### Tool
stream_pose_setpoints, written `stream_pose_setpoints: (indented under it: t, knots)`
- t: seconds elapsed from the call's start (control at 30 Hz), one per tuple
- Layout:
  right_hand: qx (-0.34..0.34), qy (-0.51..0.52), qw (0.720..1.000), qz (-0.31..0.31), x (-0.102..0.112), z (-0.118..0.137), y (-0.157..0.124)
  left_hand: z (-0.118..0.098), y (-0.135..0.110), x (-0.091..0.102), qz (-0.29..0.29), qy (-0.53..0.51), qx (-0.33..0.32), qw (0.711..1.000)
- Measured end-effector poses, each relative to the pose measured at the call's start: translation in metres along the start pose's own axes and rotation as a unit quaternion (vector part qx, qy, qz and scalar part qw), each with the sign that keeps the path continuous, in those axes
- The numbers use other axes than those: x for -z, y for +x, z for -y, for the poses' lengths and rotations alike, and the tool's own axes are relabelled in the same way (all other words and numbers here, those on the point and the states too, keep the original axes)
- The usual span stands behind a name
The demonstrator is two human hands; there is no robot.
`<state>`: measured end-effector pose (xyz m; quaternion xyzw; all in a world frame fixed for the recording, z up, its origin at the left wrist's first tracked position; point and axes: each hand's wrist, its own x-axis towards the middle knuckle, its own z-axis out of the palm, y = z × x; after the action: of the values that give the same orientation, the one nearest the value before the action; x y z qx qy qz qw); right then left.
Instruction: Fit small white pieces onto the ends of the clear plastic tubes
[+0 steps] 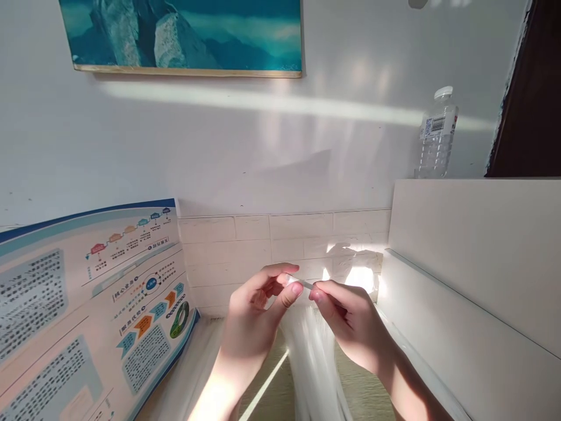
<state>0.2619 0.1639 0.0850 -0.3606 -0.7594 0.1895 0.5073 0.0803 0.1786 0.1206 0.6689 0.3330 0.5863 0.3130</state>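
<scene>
My left hand (pixel 256 316) pinches one end of a short, thin white strip (pixel 302 283) between thumb and fingers. The other end of the strip is gripped by my right hand (pixel 350 318), its thumb and forefinger pressed together. The strip's exact kind is too small to make out, and its ends are hidden by my fingers. Under my hands, a bundle of long, thin, translucent white strips (pixel 311 362) stretches toward me. More such strips (pixel 188 368) lie to the left, partly behind my left forearm.
A printed board (pixel 100 304) stands at the left. White panels (pixel 473 234) rise on the right, with a clear plastic bottle (pixel 438 134) on top. Behind are a brick-patterned wall strip (pixel 245 240) and a hanging picture (pixel 188 35). The surface below is greenish (pixel 363 386).
</scene>
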Motion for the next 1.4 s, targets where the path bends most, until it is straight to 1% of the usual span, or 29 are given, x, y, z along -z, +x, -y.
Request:
stream_pose_setpoints:
  t: [0.07,0.13,0.2,0.23,0.3,0.37,0.43,0.5,0.53,0.57,0.6,0.63,0.67,0.77,0.8,0.83,0.9,0.97,1.03,1.1,1.17,1.23,1.3,1.37,1.4]
  knots:
    - [0.007,0.039,0.999,-0.003,-0.001,0.001,-0.001,0.0,-0.001,0.0,0.01,-0.019,0.003,1.0]
    - [-0.005,0.101,0.995,-0.002,-0.002,0.003,-0.002,0.001,-0.003,0.0,0.023,-0.031,0.002,0.999]
    - [-0.035,0.195,0.98,0.013,-0.002,0.005,-0.001,0.001,-0.005,0.001,0.04,-0.045,-0.011,0.998]
    - [-0.055,0.253,0.966,0.026,-0.003,0.007,0.0,0.001,-0.006,0.001,0.046,-0.052,-0.026,0.997]
    - [-0.096,0.371,0.922,0.058,-0.006,0.009,0.0,0.001,-0.007,-0.001,0.051,-0.054,-0.073,0.995]
    - [-0.131,0.47,0.869,0.083,-0.012,0.009,-0.002,0.001,-0.008,-0.002,0.047,-0.043,-0.137,0.989]
    - [-0.163,0.545,0.816,0.099,-0.022,0.007,-0.007,0.002,-0.009,-0.003,0.039,-0.03,-0.201,0.978]
    - [-0.185,0.6,0.77,0.119,-0.033,0.003,-0.012,0.004,-0.01,-0.002,0.037,-0.021,-0.249,0.968]
    - [-0.19,0.62,0.749,0.135,-0.037,0.001,-0.014,0.005,-0.011,0.0,0.041,-0.019,-0.264,0.964]
    - [-0.184,0.632,0.737,0.153,-0.041,0.0,-0.015,0.005,-0.012,0.002,0.049,-0.015,-0.271,0.961]
    - [-0.167,0.635,0.735,0.171,-0.042,0.0,-0.015,0.004,-0.012,0.004,0.06,-0.01,-0.273,0.96]
    - [-0.145,0.623,0.745,0.189,-0.04,0.0,-0.015,0.002,-0.013,0.006,0.071,-0.002,-0.273,0.959]
    - [-0.125,0.595,0.768,0.203,-0.036,0.002,-0.013,0.0,-0.014,0.009,0.079,0.01,-0.273,0.959]
    - [-0.082,0.435,0.868,0.226,-0.014,0.011,-0.006,-0.011,-0.016,0.016,0.093,0.058,-0.28,0.954]
    - [-0.063,0.382,0.893,0.229,-0.006,0.016,-0.006,-0.015,-0.017,0.017,0.094,0.074,-0.287,0.95]
    - [-0.049,0.332,0.917,0.217,0.002,0.021,-0.006,-0.019,-0.019,0.018,0.095,0.093,-0.296,0.946]
    - [-0.029,0.237,0.958,0.158,0.012,0.03,-0.01,-0.025,-0.022,0.017,0.095,0.137,-0.313,0.935]
    - [-0.038,0.146,0.984,0.093,0.014,0.038,-0.017,-0.029,-0.025,0.016,0.091,0.181,-0.32,0.926]
    - [-0.066,0.084,0.993,0.056,0.008,0.045,-0.023,-0.031,-0.027,0.014,0.084,0.204,-0.314,0.923]
    - [-0.092,0.064,0.993,0.028,-0.001,0.048,-0.025,-0.03,-0.026,0.012,0.075,0.199,-0.307,0.928]
    - [-0.087,0.066,0.994,-0.008,-0.01,0.048,-0.023,-0.028,-0.024,0.012,0.067,0.183,-0.298,0.934]
    - [-0.06,0.072,0.995,-0.036,-0.017,0.047,-0.019,-0.026,-0.022,0.013,0.07,0.156,-0.278,0.945]
    - [-0.041,0.098,0.994,-0.04,-0.021,0.046,-0.017,-0.024,-0.02,0.014,0.083,0.112,-0.238,0.961]
    - [-0.047,0.162,0.986,-0.012,-0.021,0.048,-0.016,-0.022,-0.019,0.014,0.101,0.06,-0.198,0.973]
    - [-0.06,0.207,0.976,0.011,-0.021,0.049,-0.016,-0.021,-0.018,0.014,0.108,0.039,-0.183,0.976]
